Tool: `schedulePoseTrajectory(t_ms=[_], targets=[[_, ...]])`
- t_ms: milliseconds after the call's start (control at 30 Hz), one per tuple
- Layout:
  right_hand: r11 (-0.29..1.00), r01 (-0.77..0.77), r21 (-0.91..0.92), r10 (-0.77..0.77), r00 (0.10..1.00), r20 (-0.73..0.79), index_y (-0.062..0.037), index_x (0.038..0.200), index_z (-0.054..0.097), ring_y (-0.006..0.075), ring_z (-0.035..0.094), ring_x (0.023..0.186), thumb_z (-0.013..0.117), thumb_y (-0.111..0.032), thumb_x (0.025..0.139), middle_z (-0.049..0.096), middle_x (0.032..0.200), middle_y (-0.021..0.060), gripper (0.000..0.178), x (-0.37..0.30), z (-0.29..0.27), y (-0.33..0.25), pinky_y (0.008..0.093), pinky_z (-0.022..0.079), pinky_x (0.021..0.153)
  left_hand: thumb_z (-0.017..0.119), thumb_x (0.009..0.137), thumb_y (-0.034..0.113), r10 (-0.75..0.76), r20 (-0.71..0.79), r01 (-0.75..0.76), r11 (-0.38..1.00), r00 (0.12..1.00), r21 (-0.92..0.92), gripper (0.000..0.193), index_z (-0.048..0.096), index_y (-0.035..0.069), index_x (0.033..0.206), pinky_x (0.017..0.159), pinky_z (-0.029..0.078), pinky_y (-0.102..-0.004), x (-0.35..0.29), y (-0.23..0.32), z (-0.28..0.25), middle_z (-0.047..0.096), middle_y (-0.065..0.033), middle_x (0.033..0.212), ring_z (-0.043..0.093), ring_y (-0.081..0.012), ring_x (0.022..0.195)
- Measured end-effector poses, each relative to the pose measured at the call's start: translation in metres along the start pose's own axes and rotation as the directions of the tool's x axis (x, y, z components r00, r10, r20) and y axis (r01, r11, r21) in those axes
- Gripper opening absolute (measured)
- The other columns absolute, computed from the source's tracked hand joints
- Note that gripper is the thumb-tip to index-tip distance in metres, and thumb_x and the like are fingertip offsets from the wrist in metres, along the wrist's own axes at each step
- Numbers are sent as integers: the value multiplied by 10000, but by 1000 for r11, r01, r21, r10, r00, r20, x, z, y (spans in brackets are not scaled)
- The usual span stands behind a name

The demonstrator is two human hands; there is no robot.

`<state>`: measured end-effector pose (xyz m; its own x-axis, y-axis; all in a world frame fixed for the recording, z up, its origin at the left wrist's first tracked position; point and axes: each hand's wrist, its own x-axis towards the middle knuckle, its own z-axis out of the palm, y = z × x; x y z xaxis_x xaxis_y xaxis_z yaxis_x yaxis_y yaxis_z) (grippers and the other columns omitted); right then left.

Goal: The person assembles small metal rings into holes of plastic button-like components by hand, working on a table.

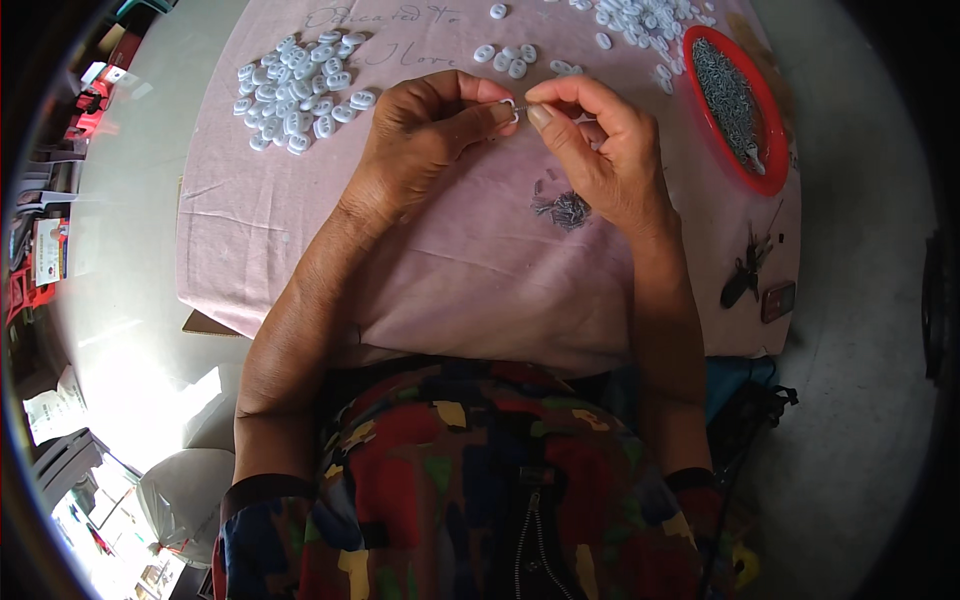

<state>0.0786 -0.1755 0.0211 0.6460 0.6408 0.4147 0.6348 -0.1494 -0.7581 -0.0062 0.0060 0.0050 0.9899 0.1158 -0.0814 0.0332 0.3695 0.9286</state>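
Observation:
Over the far middle of the table, my left hand (425, 130) pinches a small white plastic piece (514, 112) between thumb and forefinger. Facing it, my right hand (612, 145) grips a thin grey metal screw (522, 108) by its thumb and forefinger, its tip at the white piece. The fingertips partly cover both parts. Below my right hand lies a small heap of grey screws (566, 211) on the pink cloth. To the left of my left hand is a large pile of white oval plastic pieces (300, 90).
A red bowl (777, 172) full of grey screws stands at the far right. More white pieces (640, 22) lie loose at the back. Keys (742, 280) and a small dark device (778, 301) sit near the right edge of the pink tablecloth (450, 290).

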Motion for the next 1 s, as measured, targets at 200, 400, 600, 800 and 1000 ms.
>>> schedulePoseTrajectory(t_ms=[200,400,600,800,1000], targets=[[998,35,-57,-33,999,31,-12,942,663,20,527,656,656,-43,887,627,755,-15,63,1,2,0,178,393,535,656,897,28,5,-8,-5,998,1000,58,141,651,-24,1029,849,535,-246,-1,2,1,672,-70,964,653,-131,905],[977,169,-127,-168,986,18,-18,934,662,26,503,608,662,-39,880,621,729,-19,58,1,4,2,185,381,515,661,893,27,0,2,-1,995,1000,99,136,654,-24,1019,837,537,-240,1,-2,2,673,-68,955,652,-120,896],[994,50,-99,-53,998,-32,-11,951,679,63,548,622,697,-65,855,640,725,19,111,4,-6,8,210,430,552,662,896,61,12,-21,-11,999,1000,44,112,670,-4,987,751,521,-213,3,1,-4,683,-50,912,634,-88,827],[925,-5,-380,38,996,78,-51,987,691,163,655,738,716,-99,831,673,846,68,166,-2,-13,18,290,502,644,678,889,148,73,-155,-68,997,985,39,124,685,60,977,618,406,-193,8,4,-18,692,-7,833,507,-30,667],[901,58,-429,-4,992,125,-54,1034,678,179,645,737,668,-129,870,662,888,77,181,-3,-9,22,293,498,661,659,912,180,25,-125,-10,993,992,116,157,664,79,1032,610,370,-178,6,-1,-12,684,10,869,501,-15,681]])
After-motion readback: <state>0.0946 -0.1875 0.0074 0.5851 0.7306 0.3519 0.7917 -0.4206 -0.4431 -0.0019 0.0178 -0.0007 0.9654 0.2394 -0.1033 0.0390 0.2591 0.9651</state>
